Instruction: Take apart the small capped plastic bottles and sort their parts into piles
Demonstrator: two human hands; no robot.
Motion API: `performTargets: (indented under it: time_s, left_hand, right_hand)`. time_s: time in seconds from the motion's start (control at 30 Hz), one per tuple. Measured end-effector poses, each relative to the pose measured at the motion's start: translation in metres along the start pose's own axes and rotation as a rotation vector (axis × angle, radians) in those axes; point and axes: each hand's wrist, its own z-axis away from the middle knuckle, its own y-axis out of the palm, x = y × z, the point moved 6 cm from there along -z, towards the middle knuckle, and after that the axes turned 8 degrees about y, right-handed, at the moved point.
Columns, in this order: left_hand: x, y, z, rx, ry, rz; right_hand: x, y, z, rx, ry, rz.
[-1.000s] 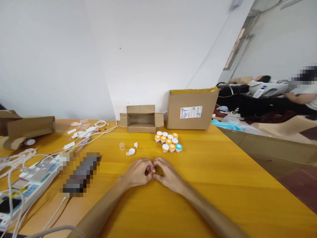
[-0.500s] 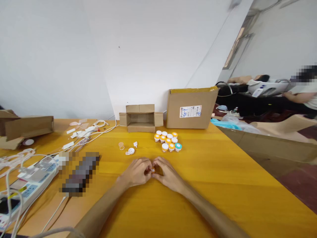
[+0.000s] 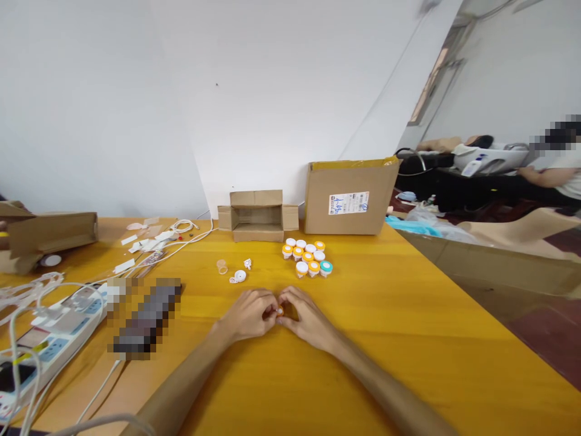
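Note:
My left hand [image 3: 254,312] and my right hand [image 3: 307,320] meet above the wooden table, fingertips pinched together. Between them is a small orange-and-white round piece [image 3: 280,311], mostly covered by the fingers, so its exact kind is hidden. Just beyond the hands lie a white round lid with a small tab [image 3: 239,277], a small white perforated part [image 3: 247,264] and a clear little cup [image 3: 222,266]. Farther to the right, several small clear jars with orange, white and teal lids stand grouped, among them a teal-lidded jar [image 3: 325,268].
An open cardboard box [image 3: 258,235] and a larger taped carton [image 3: 349,221] stand against the wall. On the left are a dark blurred-out device [image 3: 149,318], a power strip [image 3: 59,348], cables and paper scraps. Another cardboard box [image 3: 54,236] sits far left. A person [image 3: 556,175] is at right.
Both hands stay almost in place, still pinching the small piece. At the far left, the cardboard box has shifted slightly, and something skin-toned now shows at the frame edge.

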Motion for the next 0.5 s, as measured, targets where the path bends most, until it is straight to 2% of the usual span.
performTargets:
  time_s: [0.27,0.5]
  left_hand:
    - [-0.0039,-0.0023,0.0012,0.025,0.083,-0.057]
    - [-0.0008,-0.0048,0.0012,0.014,0.066,-0.035]
  right_hand:
    - [0.0016,-0.0002,0.0006,0.005,0.005,-0.003]
    - [0.0008,-0.0007,-0.0001,0.002,0.014,0.004]
